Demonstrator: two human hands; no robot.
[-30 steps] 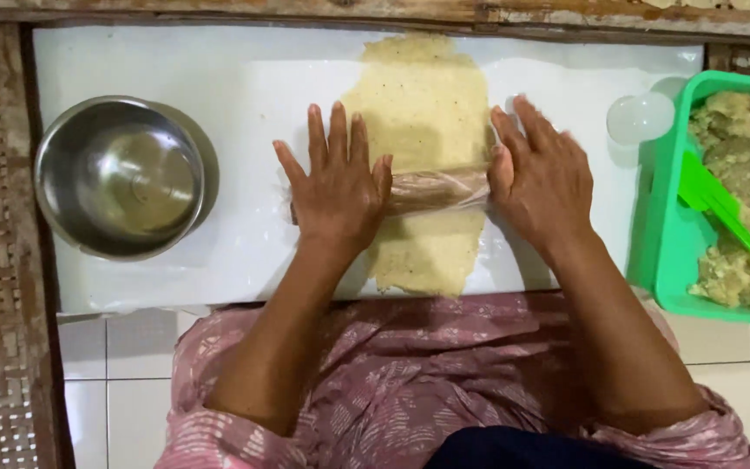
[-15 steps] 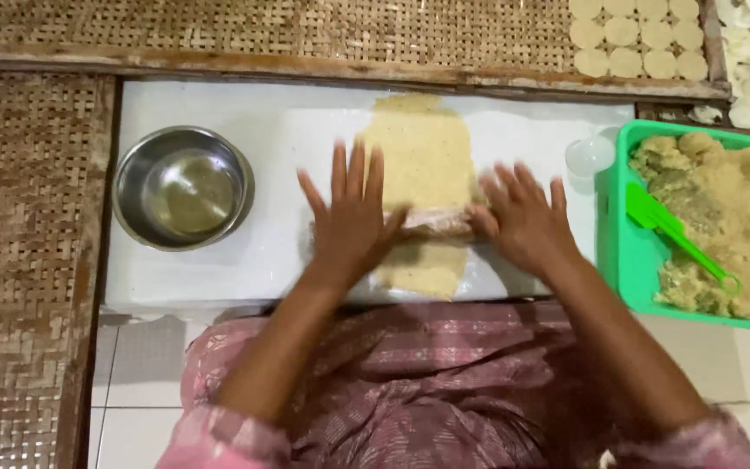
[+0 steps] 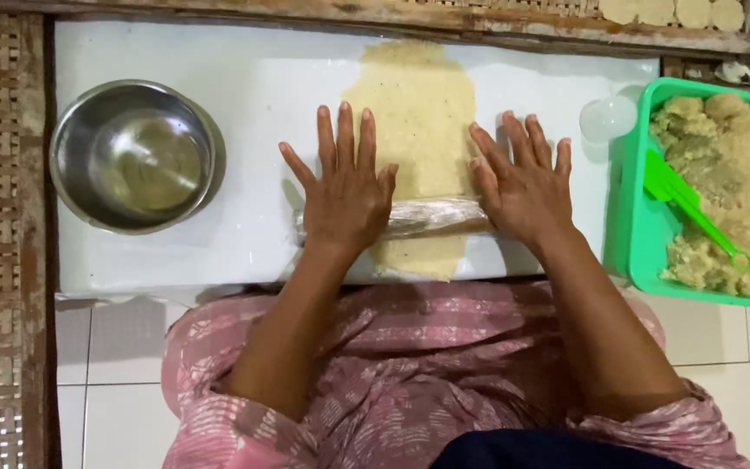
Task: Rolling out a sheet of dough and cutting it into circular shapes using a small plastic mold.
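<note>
A long flat sheet of yellow dough [image 3: 418,113] lies on a white board [image 3: 245,95]. Across its near part rests a clear plastic-wrapped rolling pin [image 3: 431,215]. My left hand [image 3: 345,187] presses flat on the pin's left end, fingers spread and pointing away from me. My right hand [image 3: 523,182] presses flat on the pin's right end in the same way. Both palms cover the ends of the pin.
An empty steel bowl [image 3: 132,156] stands on the board's left side. A green tray [image 3: 631,217] at the right holds lumps of dough and a green scraper [image 3: 687,208]. A small clear round cup [image 3: 608,117] sits beside it. Cut dough discs [image 3: 670,10] lie on woven matting beyond.
Both hands with the pin have stayed on the near part of the dough, shifting slightly. The camera view has swung and drawn back in.
</note>
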